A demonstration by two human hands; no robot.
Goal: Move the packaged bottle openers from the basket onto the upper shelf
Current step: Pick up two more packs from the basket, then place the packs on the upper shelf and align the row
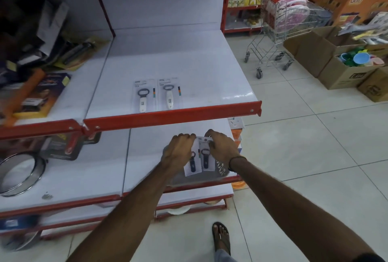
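Two packaged bottle openers with white handles (144, 95) (169, 93) lie side by side near the front of the white upper shelf (199, 68). Below it, over the lower shelf, my left hand (178, 148) holds a packaged bottle opener with a dark handle (192, 165) by its top. My right hand (222, 146) holds a second dark-handled packet (206, 162) right beside it. Both packets hang over a grey basket (222, 169), which my hands and the packets largely hide.
The upper shelf has a red front lip (172, 117). Boxed goods (39, 93) crowd the shelf section to the left. A metal sieve (19, 174) sits on the lower left shelf. A shopping trolley (277, 28) and cardboard boxes (344, 72) stand on the tiled floor to the right.
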